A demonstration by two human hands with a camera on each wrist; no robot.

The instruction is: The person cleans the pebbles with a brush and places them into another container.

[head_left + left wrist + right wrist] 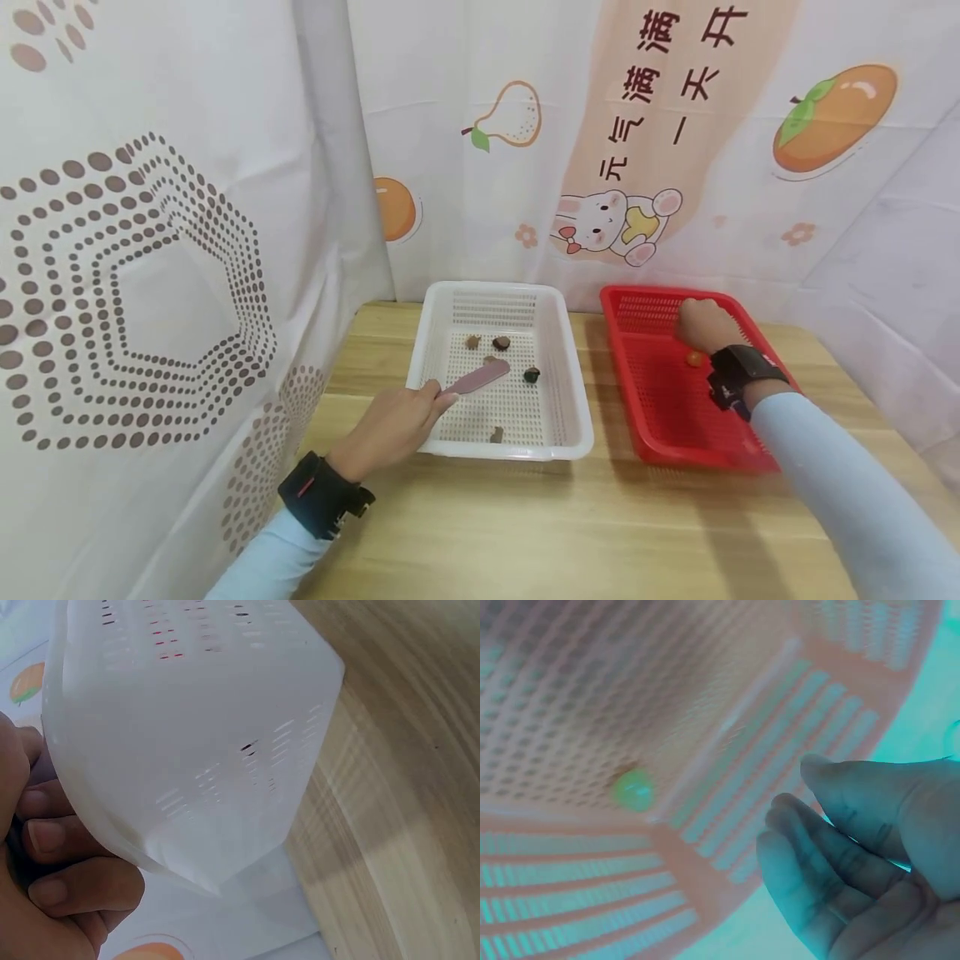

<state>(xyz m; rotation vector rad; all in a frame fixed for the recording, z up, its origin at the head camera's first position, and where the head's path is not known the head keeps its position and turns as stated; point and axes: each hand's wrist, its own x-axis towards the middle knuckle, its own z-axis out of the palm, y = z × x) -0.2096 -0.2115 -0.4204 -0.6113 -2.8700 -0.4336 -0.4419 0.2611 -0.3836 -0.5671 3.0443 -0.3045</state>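
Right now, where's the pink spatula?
In the head view, the pink spatula is in the left hand, over the white basket, left of the red basket.

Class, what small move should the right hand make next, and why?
Perhaps lower the right hand toward the small orange item: that hand looks empty, and the item lies near it inside the red basket, while the left hand holds a spatula.
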